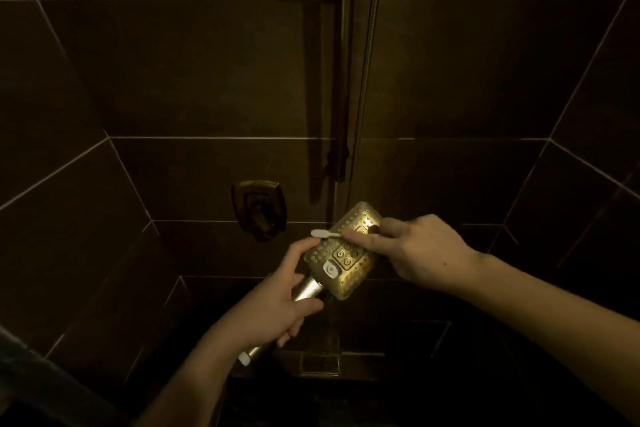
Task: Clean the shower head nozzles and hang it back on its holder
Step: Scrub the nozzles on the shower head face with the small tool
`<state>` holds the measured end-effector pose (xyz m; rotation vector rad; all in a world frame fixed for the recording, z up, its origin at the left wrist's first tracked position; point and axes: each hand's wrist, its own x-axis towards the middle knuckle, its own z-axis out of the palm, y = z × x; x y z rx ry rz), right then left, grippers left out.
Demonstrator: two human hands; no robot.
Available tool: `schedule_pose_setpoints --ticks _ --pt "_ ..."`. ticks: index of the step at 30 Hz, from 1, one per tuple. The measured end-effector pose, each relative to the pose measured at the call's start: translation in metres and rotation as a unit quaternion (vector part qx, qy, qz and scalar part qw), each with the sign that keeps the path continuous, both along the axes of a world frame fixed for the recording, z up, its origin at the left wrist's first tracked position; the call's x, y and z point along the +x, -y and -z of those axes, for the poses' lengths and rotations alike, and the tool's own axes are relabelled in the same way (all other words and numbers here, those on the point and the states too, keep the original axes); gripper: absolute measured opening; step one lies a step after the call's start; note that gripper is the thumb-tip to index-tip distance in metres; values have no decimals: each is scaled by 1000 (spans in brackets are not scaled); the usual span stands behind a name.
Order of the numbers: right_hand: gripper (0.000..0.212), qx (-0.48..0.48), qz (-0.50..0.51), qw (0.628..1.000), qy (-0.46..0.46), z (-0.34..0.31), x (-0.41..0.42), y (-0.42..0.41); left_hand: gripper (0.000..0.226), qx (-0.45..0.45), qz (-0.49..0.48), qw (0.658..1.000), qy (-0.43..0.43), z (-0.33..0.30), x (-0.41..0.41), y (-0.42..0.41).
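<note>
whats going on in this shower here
A person is cleaning a rectangular gold-coloured shower head in a dark-tiled shower. The left hand grips its metal handle, turning the nozzle face up towards the camera. The right hand pinches a small white brush, like a toothbrush, and holds it across the upper part of the nozzle face. The shower head is off the wall, not yet hung back; the vertical metal rail and hose run up the wall behind.

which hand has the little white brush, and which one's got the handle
The right hand pinches the white brush across the shower head; the left hand grips its handle.
</note>
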<state>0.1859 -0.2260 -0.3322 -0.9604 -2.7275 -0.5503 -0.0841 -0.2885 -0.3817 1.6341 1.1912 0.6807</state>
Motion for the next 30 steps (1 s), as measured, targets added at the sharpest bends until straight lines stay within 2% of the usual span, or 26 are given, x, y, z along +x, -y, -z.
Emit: schedule_pose_setpoints --ticks 2,5,12,16,22,24,26,28,30 --pt "66 -26 -61 996 58 -8 8 0 90 -13 27 999 -18 -3 -5 -2" --pt "67 -3 -131 982 138 -19 17 -3 94 -30 37 998 -30 -1 -7 -1" --pt "68 -10 -104 983 151 -11 5 -2 95 14 52 995 -85 -17 -14 -13" --pt "67 -14 -56 995 79 -12 3 -4 95 24 78 990 -118 -29 -15 -20" --pt "62 -19 -135 973 184 -12 10 1 94 32 68 991 -114 -38 -16 -27" --pt "61 9 -121 981 150 -16 16 -5 94 31 48 995 -78 -42 -17 -26" --pt "62 30 -80 994 75 -16 19 -9 93 37 9 999 -17 -47 -20 -26" --pt "72 7 7 999 -51 -10 21 -6 95 48 -41 997 51 -50 -21 -26" --pt "79 -34 86 975 -200 -2 22 3 96 64 -87 989 103 -50 -17 -23"
